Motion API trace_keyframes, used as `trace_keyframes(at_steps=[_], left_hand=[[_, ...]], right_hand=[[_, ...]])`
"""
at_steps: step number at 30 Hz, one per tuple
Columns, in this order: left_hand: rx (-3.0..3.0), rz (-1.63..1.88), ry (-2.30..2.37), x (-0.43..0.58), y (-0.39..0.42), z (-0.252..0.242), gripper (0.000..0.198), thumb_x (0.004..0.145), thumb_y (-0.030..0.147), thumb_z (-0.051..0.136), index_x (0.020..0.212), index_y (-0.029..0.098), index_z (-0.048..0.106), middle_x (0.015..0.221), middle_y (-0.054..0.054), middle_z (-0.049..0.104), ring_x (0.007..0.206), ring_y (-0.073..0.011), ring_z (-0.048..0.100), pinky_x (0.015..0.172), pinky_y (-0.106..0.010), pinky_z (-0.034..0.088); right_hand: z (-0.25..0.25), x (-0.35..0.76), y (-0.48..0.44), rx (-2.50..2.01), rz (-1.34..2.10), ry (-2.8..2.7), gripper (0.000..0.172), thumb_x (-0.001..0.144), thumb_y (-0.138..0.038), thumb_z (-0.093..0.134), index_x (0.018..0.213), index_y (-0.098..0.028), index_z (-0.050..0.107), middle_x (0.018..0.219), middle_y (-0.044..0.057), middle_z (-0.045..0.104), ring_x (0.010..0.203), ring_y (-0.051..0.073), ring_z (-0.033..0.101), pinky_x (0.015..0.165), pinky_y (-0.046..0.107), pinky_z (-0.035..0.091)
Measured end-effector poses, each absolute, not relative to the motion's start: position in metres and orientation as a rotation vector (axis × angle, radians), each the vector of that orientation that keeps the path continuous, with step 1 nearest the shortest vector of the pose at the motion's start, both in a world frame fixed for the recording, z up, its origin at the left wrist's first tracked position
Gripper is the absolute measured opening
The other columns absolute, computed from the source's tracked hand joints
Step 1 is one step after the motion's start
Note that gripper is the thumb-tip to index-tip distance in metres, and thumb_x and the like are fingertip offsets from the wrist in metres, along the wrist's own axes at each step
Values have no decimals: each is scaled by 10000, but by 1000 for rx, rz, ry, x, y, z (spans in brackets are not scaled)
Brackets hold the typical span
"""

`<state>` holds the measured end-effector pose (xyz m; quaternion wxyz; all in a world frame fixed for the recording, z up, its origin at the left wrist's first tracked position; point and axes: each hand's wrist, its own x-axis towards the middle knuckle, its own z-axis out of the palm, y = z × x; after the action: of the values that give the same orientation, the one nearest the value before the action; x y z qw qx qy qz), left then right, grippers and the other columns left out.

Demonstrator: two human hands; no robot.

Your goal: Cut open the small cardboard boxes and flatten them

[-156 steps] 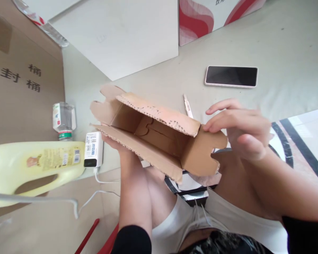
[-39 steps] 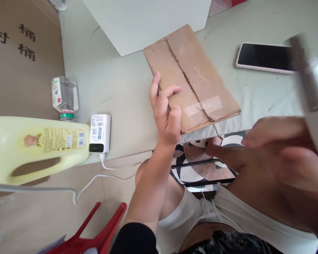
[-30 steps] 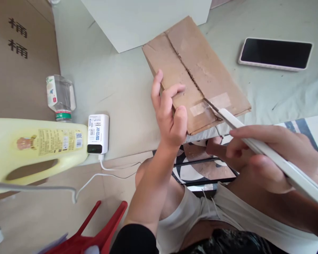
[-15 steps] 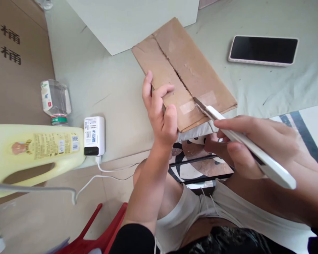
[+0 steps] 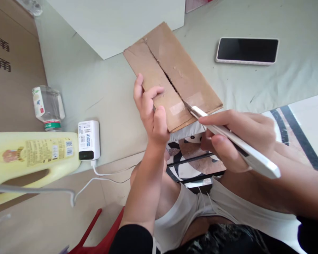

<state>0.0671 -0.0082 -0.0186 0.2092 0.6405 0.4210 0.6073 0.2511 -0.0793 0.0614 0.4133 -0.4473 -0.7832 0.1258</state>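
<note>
A flattened brown cardboard box [image 5: 172,76] lies on the pale green surface, its middle seam running away from me with clear tape at the near end. My left hand [image 5: 149,111] presses on the box's near left corner, fingers curled over the edge. My right hand [image 5: 235,135] is closed round a white utility knife [image 5: 235,143]. The knife's blade tip rests on the taped seam near the box's front edge.
A black phone [image 5: 247,50] lies at the right rear. A white power bank [image 5: 88,140] with a cable, a clear plastic bottle [image 5: 47,107] and a yellow jug [image 5: 29,158] sit at the left. A white box [image 5: 122,21] stands behind, a big carton [image 5: 7,70] far left.
The open box was flattened and laid on the surface. My right hand brought the knife in and set its blade on the taped seam. My left hand stays on the box.
</note>
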Motion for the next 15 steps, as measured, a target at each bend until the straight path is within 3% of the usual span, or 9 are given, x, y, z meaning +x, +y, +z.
trace_keyframes(at_steps=[3, 7, 11, 15], left_hand=[[1800, 1719, 1140, 67, -7, -20, 447, 969, 590, 360, 1105, 241, 604, 1533, -67, 400, 1507, -314, 302, 1287, -563, 183], [1734, 1598, 1149, 65, -7, -19, 476, 939, 671, 361, 1106, 279, 575, 1625, 15, 311, 1578, -315, 154, 1317, -546, 84], [1722, 1634, 1186, 65, -12, -17, 470, 941, 648, 371, 1161, 290, 582, 1594, 7, 369, 1588, -314, 156, 1315, -562, 138], [1759, 1727, 1137, 71, -21, -15, 541, 903, 710, 399, 1303, 367, 525, 1634, 44, 304, 1600, -307, 133, 1319, -548, 146]], right_hand=[[62, 252, -81, -1162, 316, -1910, 185, 915, -298, 470, 934, -230, 641, 565, -14, 643, 449, 116, 574, 437, 265, 433], [65, 255, -81, -1131, 397, -1949, 151, 895, -283, 488, 925, -229, 624, 570, -25, 650, 460, 113, 592, 427, 245, 445], [71, 255, -80, -1090, 512, -1885, 146, 900, -254, 491, 934, -206, 625, 567, -31, 645, 454, 96, 593, 422, 216, 455], [78, 257, -84, -1126, 600, -1829, 166, 930, -247, 482, 966, -222, 642, 636, -18, 685, 522, 107, 644, 471, 230, 501]])
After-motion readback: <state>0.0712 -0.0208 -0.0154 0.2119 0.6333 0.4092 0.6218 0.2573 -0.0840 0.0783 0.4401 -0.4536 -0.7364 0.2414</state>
